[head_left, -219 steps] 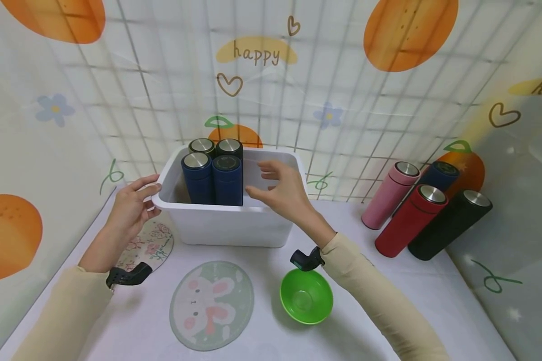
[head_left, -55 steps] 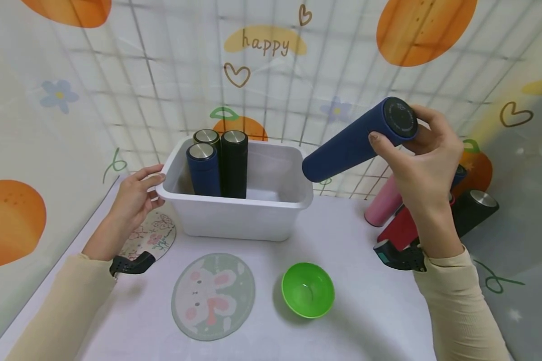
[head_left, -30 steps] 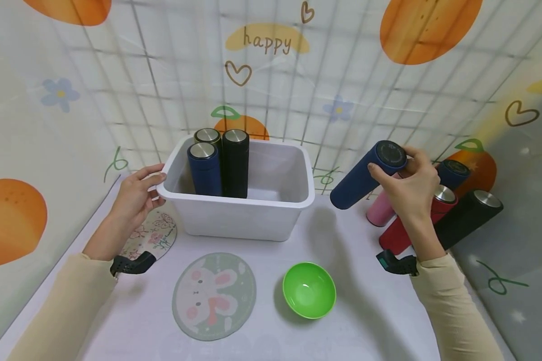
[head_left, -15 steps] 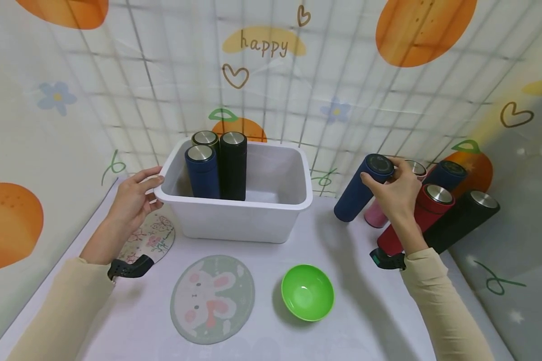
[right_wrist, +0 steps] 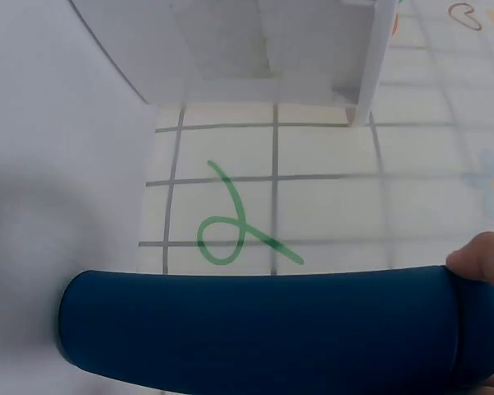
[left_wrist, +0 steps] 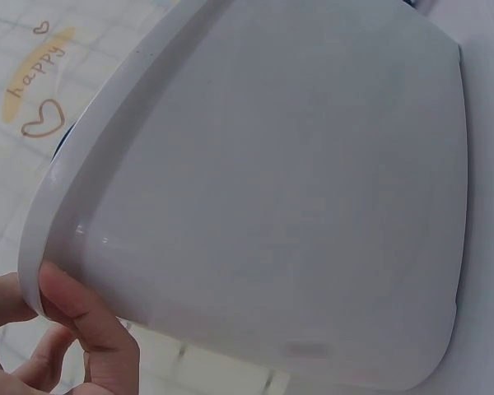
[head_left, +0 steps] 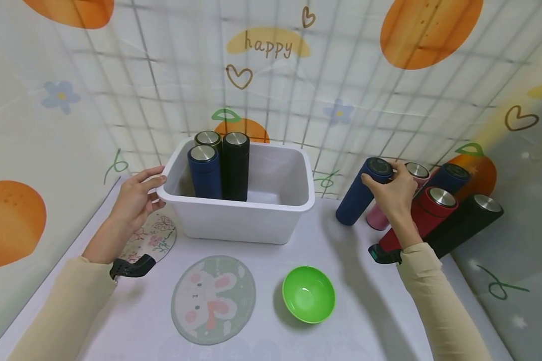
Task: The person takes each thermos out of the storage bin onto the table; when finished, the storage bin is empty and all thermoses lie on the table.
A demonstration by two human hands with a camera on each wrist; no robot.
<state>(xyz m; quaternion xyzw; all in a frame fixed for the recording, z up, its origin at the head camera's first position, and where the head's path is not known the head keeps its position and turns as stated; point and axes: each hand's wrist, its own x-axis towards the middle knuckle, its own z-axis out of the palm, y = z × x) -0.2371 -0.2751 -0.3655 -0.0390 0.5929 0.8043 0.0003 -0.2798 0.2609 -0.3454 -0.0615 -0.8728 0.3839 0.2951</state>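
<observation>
My right hand [head_left: 395, 190] grips a dark blue thermos flask [head_left: 358, 195] by its lid, thumb on the near side. The flask leans a little, its base close over the table right of the bin; in the right wrist view the blue flask [right_wrist: 263, 329] spans the bottom. With my left hand [head_left: 133, 203] I pinch the left rim of the white plastic bin [head_left: 235, 220]; the left wrist view shows fingers [left_wrist: 82, 317] at that rim. Inside the bin's left part stand a blue flask [head_left: 204, 175], a black flask [head_left: 236, 170] and another steel-topped flask [head_left: 208, 137], mostly hidden.
Right of my right hand stand a pink flask [head_left: 377, 218], a red flask [head_left: 433, 210], another blue flask [head_left: 449, 178] and a black flask [head_left: 467, 223]. In front are a green bowl [head_left: 309, 295] and a rabbit mat [head_left: 213, 301]; a floral mat [head_left: 155, 238] lies at left.
Earlier the blue flask stood in the bin with the others. My right hand has lifted it out, carried it right and lowered it toward the table. My left hand has stayed on the rim.
</observation>
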